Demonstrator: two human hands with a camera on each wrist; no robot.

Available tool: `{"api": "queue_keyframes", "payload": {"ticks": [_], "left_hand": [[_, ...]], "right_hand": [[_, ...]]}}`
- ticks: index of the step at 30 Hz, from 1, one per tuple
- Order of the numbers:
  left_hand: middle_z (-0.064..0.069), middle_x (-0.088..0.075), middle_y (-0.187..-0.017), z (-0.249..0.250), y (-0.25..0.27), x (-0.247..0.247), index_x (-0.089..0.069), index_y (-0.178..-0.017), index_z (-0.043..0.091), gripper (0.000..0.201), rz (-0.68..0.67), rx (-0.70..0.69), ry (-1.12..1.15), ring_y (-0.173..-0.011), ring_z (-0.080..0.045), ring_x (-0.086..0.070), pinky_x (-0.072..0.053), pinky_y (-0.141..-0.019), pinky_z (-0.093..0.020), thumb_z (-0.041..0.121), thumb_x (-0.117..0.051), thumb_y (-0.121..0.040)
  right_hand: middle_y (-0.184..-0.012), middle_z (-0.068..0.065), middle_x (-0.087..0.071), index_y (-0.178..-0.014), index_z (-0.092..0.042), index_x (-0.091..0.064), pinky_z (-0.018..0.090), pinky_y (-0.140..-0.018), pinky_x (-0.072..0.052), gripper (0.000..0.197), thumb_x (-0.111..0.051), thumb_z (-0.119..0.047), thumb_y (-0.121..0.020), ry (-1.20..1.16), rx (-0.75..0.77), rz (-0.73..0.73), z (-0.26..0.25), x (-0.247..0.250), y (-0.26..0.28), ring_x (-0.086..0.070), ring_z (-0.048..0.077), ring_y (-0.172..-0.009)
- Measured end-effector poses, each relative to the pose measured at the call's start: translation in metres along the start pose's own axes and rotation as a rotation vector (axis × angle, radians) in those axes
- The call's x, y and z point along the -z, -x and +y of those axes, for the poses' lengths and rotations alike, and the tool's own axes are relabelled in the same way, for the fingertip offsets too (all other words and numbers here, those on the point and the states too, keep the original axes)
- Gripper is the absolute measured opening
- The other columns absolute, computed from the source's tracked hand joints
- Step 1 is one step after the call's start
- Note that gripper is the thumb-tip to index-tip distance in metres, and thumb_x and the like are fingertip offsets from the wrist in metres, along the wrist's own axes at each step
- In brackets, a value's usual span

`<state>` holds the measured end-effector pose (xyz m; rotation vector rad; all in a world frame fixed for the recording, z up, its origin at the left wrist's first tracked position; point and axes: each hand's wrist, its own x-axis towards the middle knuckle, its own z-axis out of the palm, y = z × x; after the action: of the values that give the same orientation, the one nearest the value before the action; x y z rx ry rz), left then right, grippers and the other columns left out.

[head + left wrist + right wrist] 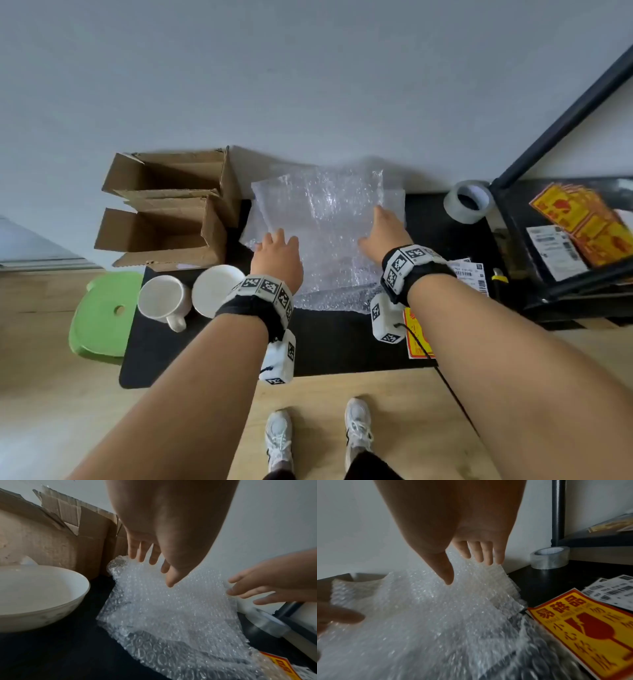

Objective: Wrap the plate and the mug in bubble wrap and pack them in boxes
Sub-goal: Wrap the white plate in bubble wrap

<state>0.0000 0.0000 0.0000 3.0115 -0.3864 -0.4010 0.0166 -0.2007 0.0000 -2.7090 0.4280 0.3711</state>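
A stack of clear bubble wrap [325, 219] lies on the black mat [342, 342] against the wall. My left hand [275, 246] is spread flat on the wrap's left part, fingers straight. My right hand [380, 226] lies on its right part, fingers reaching the right edge. In the left wrist view the left hand [159, 572] is open over the bubble wrap [171, 608]. The right wrist view shows the right hand [467, 570] open on the bubble wrap [428, 622]. A white mug [164, 301] and a white plate [214, 291] sit at the mat's left, untouched.
Two open cardboard boxes [171, 178] [161, 236] stand at the back left. A tape roll [469, 202] sits right of the wrap, beside a black shelf [565, 240]. Yellow fragile stickers [418, 335] and barcode labels [469, 274] lie at the right. A green stool [102, 315] stands left.
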Motion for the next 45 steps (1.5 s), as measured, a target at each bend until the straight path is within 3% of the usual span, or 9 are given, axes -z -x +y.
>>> {"api": "queue_keyframes", "payload": {"ticks": [8, 13, 15, 19, 27, 32, 38, 41, 45], "left_hand": [[-0.011, -0.032, -0.146, 0.009, -0.009, -0.008, -0.039, -0.138, 0.015, 0.042, -0.032, 0.055, -0.059, -0.132, -0.028, -0.034, -0.033, -0.108, -0.04, 0.025, -0.044, -0.098], [-0.011, -0.032, -0.148, 0.016, -0.006, -0.004, -0.038, -0.14, 0.014, 0.043, -0.058, 0.097, -0.029, -0.134, -0.028, -0.033, -0.033, -0.108, -0.04, 0.025, -0.042, -0.099], [-0.01, -0.033, -0.148, 0.02, -0.006, 0.001, -0.038, -0.141, 0.015, 0.043, -0.05, 0.12, 0.022, -0.134, -0.028, -0.034, -0.034, -0.107, -0.039, 0.026, -0.041, -0.099], [-0.006, -0.038, -0.147, 0.033, -0.008, 0.021, -0.04, -0.142, 0.016, 0.044, 0.019, 0.158, 0.252, -0.131, -0.025, -0.039, -0.039, -0.104, -0.04, 0.026, -0.042, -0.1], [-0.003, -0.053, -0.135, 0.081, -0.003, 0.078, -0.05, -0.134, 0.012, 0.063, 0.218, 0.179, 0.625, -0.117, -0.019, -0.055, -0.044, -0.095, -0.032, 0.057, -0.052, -0.091], [-0.008, -0.064, -0.114, 0.091, 0.006, 0.093, -0.057, -0.115, 0.009, 0.024, 0.335, 0.264, 0.61, -0.088, -0.018, -0.054, -0.038, -0.073, -0.026, 0.019, -0.043, -0.098], [0.001, -0.067, -0.099, 0.083, 0.022, 0.095, -0.057, -0.095, 0.027, 0.021, 0.453, 0.367, 0.775, -0.09, -0.021, -0.064, -0.054, -0.084, -0.037, 0.014, -0.041, -0.094], [-0.004, -0.066, -0.093, 0.078, 0.033, 0.099, -0.057, -0.094, 0.018, 0.015, 0.526, 0.364, 0.878, -0.086, -0.024, -0.066, -0.056, -0.082, -0.044, 0.012, -0.043, -0.094], [-0.008, -0.065, -0.08, 0.073, 0.053, 0.114, -0.057, -0.085, 0.01, 0.021, 0.654, 0.361, 0.898, -0.071, -0.024, -0.063, -0.057, -0.073, -0.042, 0.022, -0.042, -0.096]], "right_hand": [[-0.119, 0.015, -0.059, -0.148, -0.008, -0.022, 0.039, -0.081, -0.053, 0.066, -0.056, -0.014, -0.091, -0.003, -0.068, -0.048, 0.003, 0.008, -0.025, -0.061, 0.033, -0.105], [-0.084, 0.006, -0.056, -0.093, -0.009, -0.055, 0.028, -0.06, -0.041, 0.01, -0.046, -0.004, -0.092, -0.02, 0.049, 0.0, 0.002, 0.012, -0.021, -0.058, 0.028, -0.087], [-0.077, 0.003, -0.053, -0.072, -0.014, -0.048, 0.026, -0.057, -0.038, 0.023, -0.045, -0.006, -0.093, -0.057, 0.096, -0.001, 0.002, 0.015, -0.018, -0.054, 0.025, -0.08], [-0.091, 0.004, -0.065, -0.082, -0.015, -0.059, 0.032, -0.074, -0.05, 0.01, -0.059, -0.015, -0.092, -0.172, 0.196, 0.014, 0.002, 0.03, -0.007, -0.061, 0.021, -0.083], [-0.067, -0.003, -0.051, -0.074, -0.016, -0.05, 0.025, -0.055, -0.035, 0.027, -0.074, -0.026, -0.081, -0.295, 0.343, 0.072, 0.003, 0.063, 0.024, -0.047, 0.013, -0.06], [-0.069, -0.001, -0.051, -0.075, -0.015, -0.049, 0.028, -0.058, -0.036, 0.031, -0.072, -0.034, -0.084, -0.331, 0.42, 0.072, 0.007, 0.08, 0.042, -0.045, 0.014, -0.06], [-0.06, -0.004, -0.041, -0.064, -0.02, -0.036, 0.028, -0.063, -0.027, 0.035, -0.05, -0.029, -0.095, -0.364, 0.304, 0.202, 0.016, 0.095, 0.05, -0.041, 0.023, -0.061], [-0.08, 0.001, -0.052, -0.09, -0.014, -0.049, 0.03, -0.061, -0.035, 0.002, -0.049, -0.012, -0.091, -0.376, 0.249, 0.241, 0.016, 0.104, 0.056, -0.05, 0.026, -0.075], [-0.097, 0.001, -0.062, -0.11, -0.018, -0.057, 0.036, -0.086, -0.048, 0.031, -0.044, -0.004, -0.086, -0.368, 0.295, 0.219, 0.002, 0.108, 0.066, -0.058, 0.025, -0.089]]}}
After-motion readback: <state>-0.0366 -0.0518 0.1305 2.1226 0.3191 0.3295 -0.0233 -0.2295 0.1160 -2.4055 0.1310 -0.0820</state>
